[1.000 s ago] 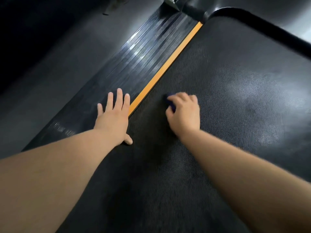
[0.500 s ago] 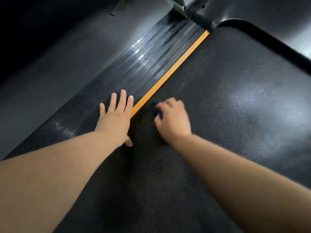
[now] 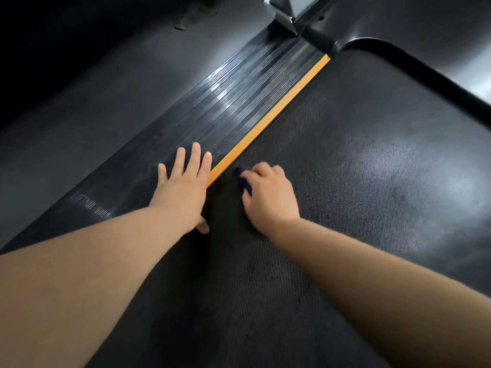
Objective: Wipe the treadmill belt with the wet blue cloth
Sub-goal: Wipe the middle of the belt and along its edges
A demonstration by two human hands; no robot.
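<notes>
Dim scene, glare patches on belt (image 3: 372,166) and side rail (image 3: 228,102), dark wide-angle corners, slight blur

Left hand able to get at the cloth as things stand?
Probably yes. The left hand lies flat on the side rail; the cloth is just across the orange strip, with nothing between. But the right hand grips the cloth and covers most of it.
</notes>
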